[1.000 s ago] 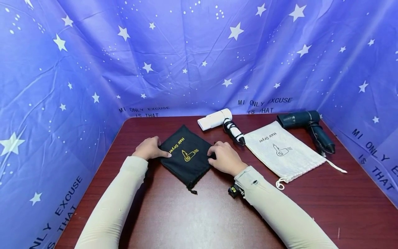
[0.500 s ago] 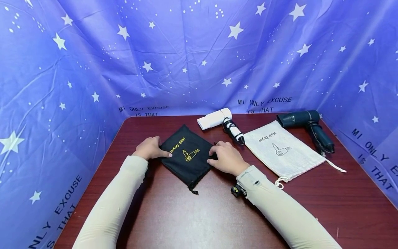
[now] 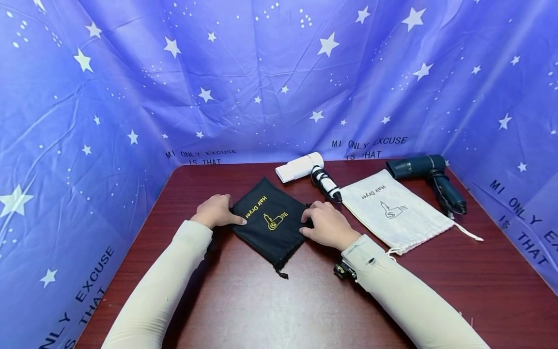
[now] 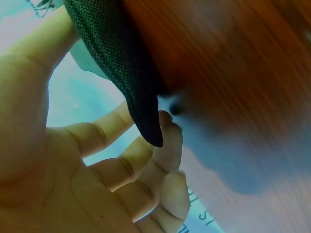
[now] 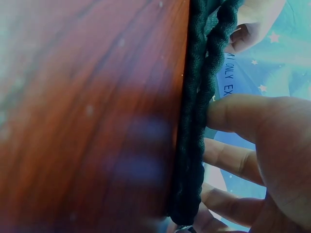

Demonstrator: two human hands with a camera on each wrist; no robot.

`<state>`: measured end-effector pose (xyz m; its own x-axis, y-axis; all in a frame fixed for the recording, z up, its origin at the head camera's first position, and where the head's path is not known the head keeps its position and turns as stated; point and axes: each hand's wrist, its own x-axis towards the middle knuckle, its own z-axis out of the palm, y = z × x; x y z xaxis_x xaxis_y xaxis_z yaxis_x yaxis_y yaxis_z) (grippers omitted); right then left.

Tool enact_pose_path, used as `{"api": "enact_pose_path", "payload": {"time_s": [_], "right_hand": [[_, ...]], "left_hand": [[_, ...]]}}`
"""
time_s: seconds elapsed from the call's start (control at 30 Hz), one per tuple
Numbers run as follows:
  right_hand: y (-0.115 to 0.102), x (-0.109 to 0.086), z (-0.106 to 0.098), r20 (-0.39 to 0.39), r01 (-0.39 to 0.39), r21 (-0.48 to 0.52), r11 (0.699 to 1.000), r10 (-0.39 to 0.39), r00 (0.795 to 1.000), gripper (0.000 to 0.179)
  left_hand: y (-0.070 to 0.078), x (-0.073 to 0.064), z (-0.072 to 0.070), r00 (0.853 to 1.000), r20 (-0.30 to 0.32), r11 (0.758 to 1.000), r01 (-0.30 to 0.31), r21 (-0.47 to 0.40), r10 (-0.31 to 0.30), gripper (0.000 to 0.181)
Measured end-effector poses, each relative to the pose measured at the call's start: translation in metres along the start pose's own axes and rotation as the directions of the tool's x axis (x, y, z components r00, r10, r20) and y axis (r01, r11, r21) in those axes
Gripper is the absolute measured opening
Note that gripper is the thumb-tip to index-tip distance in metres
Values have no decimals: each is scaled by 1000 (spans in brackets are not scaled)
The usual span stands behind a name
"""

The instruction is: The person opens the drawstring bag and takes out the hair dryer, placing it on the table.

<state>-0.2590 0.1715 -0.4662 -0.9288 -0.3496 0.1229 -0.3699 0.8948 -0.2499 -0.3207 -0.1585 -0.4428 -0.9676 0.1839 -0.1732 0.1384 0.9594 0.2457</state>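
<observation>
A black drawstring bag (image 3: 257, 232) printed "Hair Dryer" with a yellow dryer drawing lies flat, turned cornerwise on the table. My left hand (image 3: 214, 212) pinches its left corner, thumb on top; in the left wrist view, the fingers (image 4: 167, 145) curl beneath the cloth (image 4: 109, 53). At the right corner, by the gathered mouth, my right hand (image 3: 329, 225) pinches the edge. The right wrist view has the ruffled mouth (image 5: 197, 111) side-on, with the thumb (image 5: 233, 114) against it. A short cord end (image 3: 282, 275) hangs out toward me.
A white hair dryer (image 3: 301, 167), cord wound on its handle, lies behind my right hand. To the right are a white drawstring bag (image 3: 410, 223) and a dark hair dryer (image 3: 416, 166). Starry blue cloth (image 3: 261, 72) walls the dark red table (image 3: 279, 310) at the back and sides.
Both hands have shifted slightly right and toward me, and the black bag has slid along with them. The dryers and the white bag stay in place.
</observation>
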Motion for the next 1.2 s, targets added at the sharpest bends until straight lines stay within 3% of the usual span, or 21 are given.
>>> {"api": "enact_pose_path", "payload": {"time_s": [0.7,1.2], "right_hand": [[14,-21,-4,-17,-5,-10,1000,4,1000,24],[15,-27,-6,-43,2,-10,1000,-2,999,24]], "left_hand": [[22,-1,10,998,-27,998,-53,39,54,62],[26,-5,12,997,-49,996,-53,69,56,63]]}}
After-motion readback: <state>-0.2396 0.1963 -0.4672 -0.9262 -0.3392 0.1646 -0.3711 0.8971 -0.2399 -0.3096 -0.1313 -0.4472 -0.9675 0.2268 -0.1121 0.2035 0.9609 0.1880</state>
